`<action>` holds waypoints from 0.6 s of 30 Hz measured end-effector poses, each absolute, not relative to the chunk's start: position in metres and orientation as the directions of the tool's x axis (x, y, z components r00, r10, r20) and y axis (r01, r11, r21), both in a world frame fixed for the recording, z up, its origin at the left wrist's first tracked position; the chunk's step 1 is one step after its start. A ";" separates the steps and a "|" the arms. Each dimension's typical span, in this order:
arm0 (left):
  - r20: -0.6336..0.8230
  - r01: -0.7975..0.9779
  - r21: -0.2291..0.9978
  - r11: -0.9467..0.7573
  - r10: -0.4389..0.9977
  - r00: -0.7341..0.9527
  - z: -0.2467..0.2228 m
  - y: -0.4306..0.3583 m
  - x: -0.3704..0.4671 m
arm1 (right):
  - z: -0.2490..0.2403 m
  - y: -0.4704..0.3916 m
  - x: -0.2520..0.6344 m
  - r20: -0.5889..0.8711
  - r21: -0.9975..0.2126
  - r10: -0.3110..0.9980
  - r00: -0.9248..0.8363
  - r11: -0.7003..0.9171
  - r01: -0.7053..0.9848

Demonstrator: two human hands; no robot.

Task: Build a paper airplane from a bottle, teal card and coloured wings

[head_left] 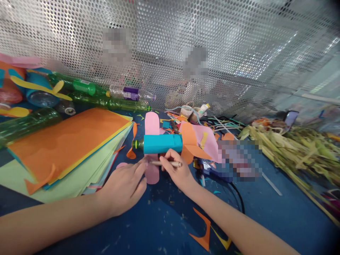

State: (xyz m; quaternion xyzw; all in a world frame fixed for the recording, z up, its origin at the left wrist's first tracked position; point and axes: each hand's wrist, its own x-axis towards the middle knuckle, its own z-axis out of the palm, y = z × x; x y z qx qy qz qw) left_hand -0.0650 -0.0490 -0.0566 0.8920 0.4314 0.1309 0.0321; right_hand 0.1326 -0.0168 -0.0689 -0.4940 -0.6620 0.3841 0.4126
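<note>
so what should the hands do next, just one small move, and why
Probably draw the pen lightly across the near pink flap while steadying it with the left hand. The right hand holds the pen with its tip over that flap, and the left fingertips are at the flap's edge; tip contact is unclear.

Hand access: over the table (143,228), between the forearms (79,207), up to the blue-wrapped bottle (162,144). Obstructions: paper stack (74,141) left; corded tool (209,168) and husks (281,150) right; green bottles (124,105) and perforated screen (159,39) behind
</note>
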 end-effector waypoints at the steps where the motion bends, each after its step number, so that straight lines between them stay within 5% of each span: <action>1: 0.205 0.761 0.171 -0.626 0.778 0.594 -0.056 -0.049 -0.065 | -0.069 -0.017 0.132 0.171 -0.919 0.971 -0.164 0.217 0.328; 9: 0.163 0.770 0.197 -0.606 0.795 0.584 -0.054 -0.049 -0.065 | -0.064 -0.023 0.132 0.125 -0.980 0.991 -0.043 0.131 0.150; 18: 0.158 0.765 0.223 -0.604 0.797 0.583 -0.055 -0.047 -0.065 | -0.065 -0.022 0.134 0.143 -0.938 0.984 -0.105 0.169 0.302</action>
